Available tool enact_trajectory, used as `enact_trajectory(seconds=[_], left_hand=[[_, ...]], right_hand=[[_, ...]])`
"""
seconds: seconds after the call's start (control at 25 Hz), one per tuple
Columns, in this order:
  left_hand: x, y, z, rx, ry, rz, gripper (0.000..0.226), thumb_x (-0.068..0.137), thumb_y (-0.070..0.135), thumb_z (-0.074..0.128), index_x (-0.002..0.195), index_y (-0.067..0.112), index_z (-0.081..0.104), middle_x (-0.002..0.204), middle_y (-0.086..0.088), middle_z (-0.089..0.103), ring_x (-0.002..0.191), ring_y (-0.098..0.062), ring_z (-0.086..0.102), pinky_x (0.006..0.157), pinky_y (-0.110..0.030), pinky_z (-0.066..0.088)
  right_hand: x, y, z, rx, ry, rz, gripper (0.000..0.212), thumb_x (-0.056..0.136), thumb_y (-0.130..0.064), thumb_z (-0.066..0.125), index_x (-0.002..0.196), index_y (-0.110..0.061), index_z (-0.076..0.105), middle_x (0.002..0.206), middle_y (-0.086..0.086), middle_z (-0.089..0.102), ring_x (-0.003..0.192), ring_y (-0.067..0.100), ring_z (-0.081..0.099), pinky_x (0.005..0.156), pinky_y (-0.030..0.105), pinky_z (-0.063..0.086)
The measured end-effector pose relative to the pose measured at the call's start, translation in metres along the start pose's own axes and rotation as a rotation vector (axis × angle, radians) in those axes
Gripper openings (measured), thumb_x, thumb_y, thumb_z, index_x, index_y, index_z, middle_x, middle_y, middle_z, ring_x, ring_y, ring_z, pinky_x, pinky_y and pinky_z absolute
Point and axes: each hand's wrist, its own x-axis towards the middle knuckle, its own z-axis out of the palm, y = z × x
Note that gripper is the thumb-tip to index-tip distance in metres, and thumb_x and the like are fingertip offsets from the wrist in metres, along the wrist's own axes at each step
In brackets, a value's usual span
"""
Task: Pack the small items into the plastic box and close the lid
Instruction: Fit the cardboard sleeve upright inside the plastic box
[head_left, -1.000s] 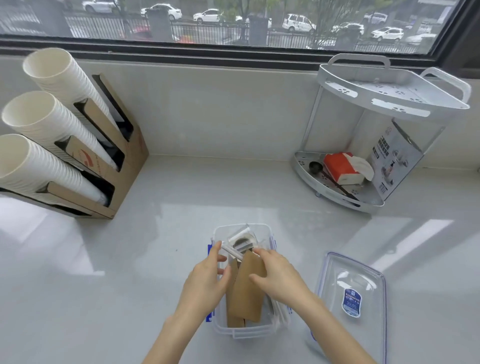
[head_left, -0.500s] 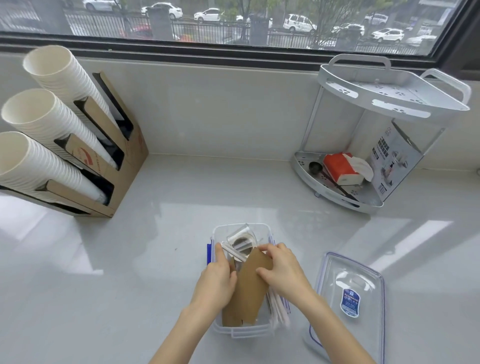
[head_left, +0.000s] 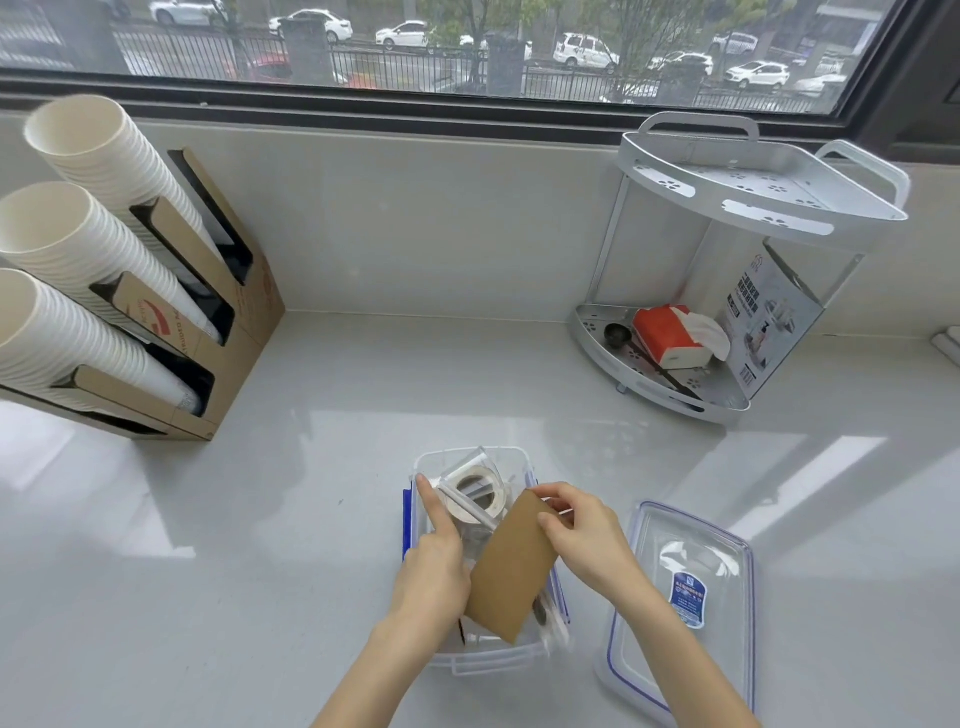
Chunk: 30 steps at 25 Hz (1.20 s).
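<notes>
A clear plastic box (head_left: 470, 662) with blue side latches stands on the counter near me. Inside it lie a roll of tape in a clear wrapper (head_left: 477, 492) and several wrapped thin items. My right hand (head_left: 582, 538) pinches the top corner of a brown cardboard sleeve (head_left: 511, 574), which is tilted over the box. My left hand (head_left: 434, 564) rests in the box at the sleeve's left edge, index finger stretched toward the tape. Whether that hand grips the sleeve is hidden. The clear lid (head_left: 680, 608) lies flat to the right of the box.
A cardboard dispenser (head_left: 228, 332) with three stacks of white paper cups stands at the back left. A white two-tier corner rack (head_left: 737, 291) with a red tissue pack, a black scoop and a carton stands at the back right. A window runs along the wall behind.
The brown sleeve has tilted to the right and its top has risen. My left hand slid lower along the box's left side and stretched its index finger. My right hand kept its pinch.
</notes>
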Motion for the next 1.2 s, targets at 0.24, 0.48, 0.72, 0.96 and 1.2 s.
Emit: enact_trajectory(seconds=[0.24,0.48,0.72,0.96,1.2], left_hand=[[-0.005,-0.011,-0.016,-0.027,0.095,-0.062,0.051,0.085,0.002,0.031,0.134,0.002,0.022,0.104,-0.021,0.062,0.094,-0.037,0.057,0.08,-0.039,0.046],[-0.012,-0.017,-0.038,-0.474,0.083,-0.036,0.034,0.083,0.004,0.04,0.107,0.016,0.062,0.1,0.001,0.068,0.082,-0.005,0.062,0.067,-0.016,0.046],[-0.022,-0.018,-0.044,-0.851,-0.097,-0.045,0.024,0.091,0.01,0.043,0.1,0.02,0.063,0.089,0.003,0.07,0.073,-0.005,0.064,0.053,-0.009,0.049],[-0.027,-0.015,-0.035,-1.089,-0.186,-0.066,0.021,0.092,0.017,0.044,0.098,0.022,0.064,0.082,0.006,0.072,0.073,-0.01,0.064,0.055,-0.019,0.053],[-0.026,-0.016,-0.033,-1.025,-0.13,-0.017,0.014,0.086,0.014,0.055,0.096,0.021,0.062,0.091,0.003,0.07,0.07,0.001,0.067,0.057,-0.018,0.055]], right_hand=[[-0.003,-0.011,-0.001,0.155,-0.038,-0.007,0.026,0.089,-0.01,0.047,0.101,-0.028,0.061,0.086,-0.011,0.057,0.079,0.0,0.054,0.056,-0.001,0.041],[-0.003,-0.023,0.003,0.44,-0.119,0.019,0.022,0.088,-0.008,0.052,0.092,-0.025,0.064,0.094,0.001,0.066,0.086,0.011,0.058,0.071,0.016,0.046],[-0.002,-0.032,0.018,0.466,-0.052,-0.044,0.021,0.084,-0.007,0.058,0.082,-0.027,0.065,0.081,-0.008,0.065,0.077,0.006,0.057,0.069,0.013,0.047],[-0.006,-0.032,0.031,0.392,0.042,-0.091,0.02,0.082,-0.013,0.061,0.081,-0.032,0.064,0.091,-0.005,0.067,0.088,0.009,0.058,0.08,0.018,0.045],[-0.005,-0.03,0.037,0.378,0.051,-0.066,0.01,0.082,-0.016,0.062,0.085,-0.025,0.064,0.098,-0.002,0.066,0.091,0.009,0.058,0.077,0.018,0.045]])
